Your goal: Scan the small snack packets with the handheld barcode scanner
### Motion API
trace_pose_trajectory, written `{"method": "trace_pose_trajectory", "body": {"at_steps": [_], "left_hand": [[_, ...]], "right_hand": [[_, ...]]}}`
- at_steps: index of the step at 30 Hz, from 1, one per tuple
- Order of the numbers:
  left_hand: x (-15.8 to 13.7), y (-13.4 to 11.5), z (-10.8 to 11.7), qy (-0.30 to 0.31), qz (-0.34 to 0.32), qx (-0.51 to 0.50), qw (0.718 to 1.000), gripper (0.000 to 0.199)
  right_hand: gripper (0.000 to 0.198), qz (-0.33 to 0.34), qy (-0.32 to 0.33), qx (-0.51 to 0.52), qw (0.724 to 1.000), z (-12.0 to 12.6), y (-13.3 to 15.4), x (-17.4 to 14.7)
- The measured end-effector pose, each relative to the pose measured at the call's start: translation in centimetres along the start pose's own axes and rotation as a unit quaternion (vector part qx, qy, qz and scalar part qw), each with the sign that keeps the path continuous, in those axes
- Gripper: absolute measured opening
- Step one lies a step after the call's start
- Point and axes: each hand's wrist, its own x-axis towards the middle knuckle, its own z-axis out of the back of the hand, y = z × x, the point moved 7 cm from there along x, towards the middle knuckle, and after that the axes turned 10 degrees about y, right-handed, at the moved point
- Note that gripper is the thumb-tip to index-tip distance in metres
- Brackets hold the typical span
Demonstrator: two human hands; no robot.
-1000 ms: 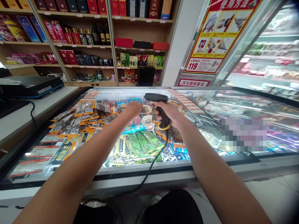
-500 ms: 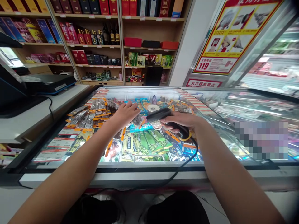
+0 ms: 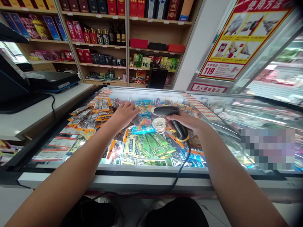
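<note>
My right hand (image 3: 186, 121) is wrapped round the handle of a black barcode scanner (image 3: 178, 127), its head pointing left above two round lidded tubs. The nearer tub (image 3: 159, 123) shows its pale lid; the scanner's head partly covers the farther one. A black cable drops from the handle toward the front edge of the glass-topped display freezer (image 3: 151, 180). My left hand (image 3: 126, 113) reaches over the packets, its fingers apart and bent slightly down. Just right of it lies a dark packet with orange edges (image 3: 138, 121). Whether my fingertips touch any packet is hidden.
Piled orange-edged packets (image 3: 91, 115) lie at the left, with green ice-pop packs (image 3: 153, 143) in front. A counter (image 3: 14, 123) carrying a scale (image 3: 50, 81) stands left. Stocked shelves (image 3: 104, 45) line the back, and a red-and-yellow poster (image 3: 243, 41) hangs at right.
The scanner and my right hand have shifted slightly right, and more of the near tub's lid shows. My left hand has moved a little left. The whole view has tilted slightly.
</note>
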Motion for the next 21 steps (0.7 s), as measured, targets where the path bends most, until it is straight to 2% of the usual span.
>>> {"method": "trace_pose_trajectory", "body": {"at_steps": [2,4,5,9,14,18,21], "left_hand": [[-0.5,0.9,-0.1,0.015,0.058,0.000,0.998,0.052],[-1.2,1.7,-0.3,0.037,0.114,-0.011,0.993,0.050],[-1.4,1.9,-0.3,0.052,0.136,-0.019,0.989,0.050],[-2.0,1.5,-0.1,0.129,0.158,-0.042,0.978,0.054],[-2.3,-0.4,0.1,0.247,0.095,-0.083,0.961,0.072],[-2.5,-1.6,0.1,0.272,0.041,-0.122,0.954,0.091],[-2.2,-2.8,0.1,0.252,0.010,-0.167,0.953,0.094]], "right_hand": [[0.022,-0.022,-0.109,-0.084,0.990,2.1,-0.2,0.1],[0.029,-0.070,-0.180,-0.165,0.967,3.7,-0.7,0.1],[0.033,-0.092,-0.191,-0.188,0.959,4.1,-1.0,0.1],[0.040,-0.124,-0.152,-0.195,0.961,4.0,-2.2,0.3],[0.032,-0.061,-0.128,-0.145,0.979,3.8,-2.8,1.1],[0.027,-0.035,-0.123,-0.136,0.982,3.6,-2.8,1.9],[0.025,-0.025,-0.152,-0.165,0.974,3.0,-1.9,1.7]]}}
